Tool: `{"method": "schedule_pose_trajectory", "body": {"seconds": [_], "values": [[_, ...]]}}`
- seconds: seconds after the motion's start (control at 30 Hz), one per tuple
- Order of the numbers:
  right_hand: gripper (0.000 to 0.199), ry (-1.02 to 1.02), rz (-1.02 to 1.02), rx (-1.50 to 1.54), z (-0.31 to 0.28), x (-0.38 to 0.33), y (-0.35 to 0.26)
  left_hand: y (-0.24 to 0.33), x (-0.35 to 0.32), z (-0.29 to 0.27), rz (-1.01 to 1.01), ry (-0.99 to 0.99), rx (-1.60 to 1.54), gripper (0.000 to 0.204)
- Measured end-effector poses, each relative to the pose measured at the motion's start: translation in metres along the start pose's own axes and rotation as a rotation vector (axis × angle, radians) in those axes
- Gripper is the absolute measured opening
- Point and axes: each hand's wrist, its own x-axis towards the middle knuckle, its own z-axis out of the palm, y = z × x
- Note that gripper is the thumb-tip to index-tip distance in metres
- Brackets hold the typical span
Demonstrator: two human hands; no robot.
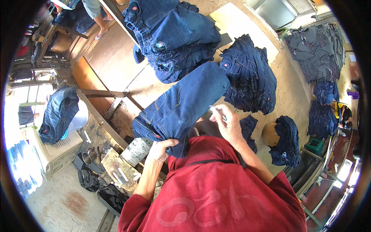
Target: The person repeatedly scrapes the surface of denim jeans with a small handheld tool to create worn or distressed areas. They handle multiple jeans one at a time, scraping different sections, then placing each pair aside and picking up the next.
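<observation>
The waistband end of a pair of dark blue jeans (181, 106) was gripped from below by the left hand (160, 149), its grip closed on the denim. A thin white marking tool (217, 113) was pinched in the closed right hand (228, 125) against the trouser leg. Beyond, stacked jeans (174, 34) were heaped on a bench (116, 15), another pile (251, 79) beside them.

A dusty concrete floor (127, 73) lies under a wooden workbench (98, 116), with stacked dark jeans (251, 77) far right and daylight glaring at the left.
</observation>
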Motion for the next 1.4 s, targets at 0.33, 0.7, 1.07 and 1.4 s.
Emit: {"method": "schedule_pose_trajectory", "body": {"seconds": [0.33, 0.7, 1.07, 1.4], "values": [[0.047, -0.049, 0.612, 0.116, 0.056, 0.012, 0.02, 0.0, 0.004, 0.013, -0.267, -0.126, -0.323, 0.051], [0.034, -0.023, 0.343, 0.002, 0.077, -0.012, 0.022, 0.01, -0.027, 0.0, -0.074, -0.021, -0.107, 0.056], [0.028, -0.02, 0.371, -0.005, 0.08, -0.023, 0.008, 0.014, -0.031, -0.022, -0.172, -0.041, -0.083, 0.065], [0.029, -0.04, 0.319, 0.041, 0.083, -0.025, 0.007, 0.017, -0.04, -0.026, -0.196, -0.011, -0.105, 0.067]]}}
